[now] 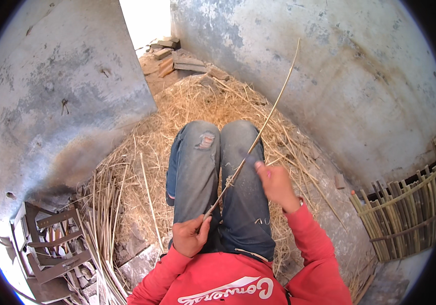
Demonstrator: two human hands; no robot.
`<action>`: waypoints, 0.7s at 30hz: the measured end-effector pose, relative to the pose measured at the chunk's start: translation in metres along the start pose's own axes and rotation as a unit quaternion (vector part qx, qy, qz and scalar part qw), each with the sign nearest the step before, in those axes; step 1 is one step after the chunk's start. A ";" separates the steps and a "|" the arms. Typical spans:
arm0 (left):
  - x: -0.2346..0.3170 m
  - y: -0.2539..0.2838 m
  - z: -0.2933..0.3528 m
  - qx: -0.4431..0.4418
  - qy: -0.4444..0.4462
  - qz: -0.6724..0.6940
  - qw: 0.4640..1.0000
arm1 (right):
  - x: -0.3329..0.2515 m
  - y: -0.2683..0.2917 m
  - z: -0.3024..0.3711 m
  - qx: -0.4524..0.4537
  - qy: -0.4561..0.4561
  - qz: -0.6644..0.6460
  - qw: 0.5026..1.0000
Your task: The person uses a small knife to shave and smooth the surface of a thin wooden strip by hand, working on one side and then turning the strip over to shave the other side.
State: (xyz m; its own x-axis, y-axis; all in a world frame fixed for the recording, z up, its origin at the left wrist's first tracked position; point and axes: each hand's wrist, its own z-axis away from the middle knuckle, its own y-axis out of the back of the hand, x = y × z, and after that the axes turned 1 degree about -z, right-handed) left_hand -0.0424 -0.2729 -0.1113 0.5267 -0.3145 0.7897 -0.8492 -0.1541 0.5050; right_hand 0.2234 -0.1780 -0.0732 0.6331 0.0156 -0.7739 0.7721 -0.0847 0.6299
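L hand (pixel 188 236) has the butt of a long thin strip (pixel 266 125) pinched between thumb and curled fingers, down near the lap. Strip runs up and away over the jeans (pixel 195 162), far end in mid-air in front of the R wall (pixel 360 76). R hand (pixel 277 185) is curled, thumb up, just R of the strip about mid-thigh. Blurry bit at its thumb tip, poss. a small tool; can't tell what, or if the hand's shut on it. Curly fibres (pixel 230 179) sit on the strip's lower half, so I read this as scraping/trimming.

To do it well, I'd pin the butt hard w/ L, brace the strip on the thigh, take light even strokes w/ R at a shallow angle, and turn the strip btwn passes. I'd ease off at the fibre clump; it'd prob snag there. L fingers out of the stroke line, pls. Far end's unsupported, so expect whip.

Writing: white script w/ a stripe motif on the red top (pixel 228 269), legible but I'm not copying it. No other labels I can read.
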 end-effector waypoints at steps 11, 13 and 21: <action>-0.001 0.004 -0.004 0.006 0.022 0.009 1.000 | -0.018 -0.028 0.054 -0.051 0.022 -0.044 0.998; -0.001 0.006 -0.004 0.003 0.024 0.011 1.000 | -0.022 -0.037 0.072 -0.091 0.087 -0.044 0.991; 0.001 0.014 -0.010 -0.013 0.031 0.002 0.999 | -0.023 -0.050 0.083 -0.082 0.077 -0.049 0.992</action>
State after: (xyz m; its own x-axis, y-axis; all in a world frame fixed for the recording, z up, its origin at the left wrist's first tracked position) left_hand -0.0530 -0.2663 -0.1003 0.5248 -0.2554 0.8120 -0.8508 -0.1274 0.5098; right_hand 0.1654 -0.2572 -0.0925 0.5457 0.1698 -0.8206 0.8211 0.0872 0.5640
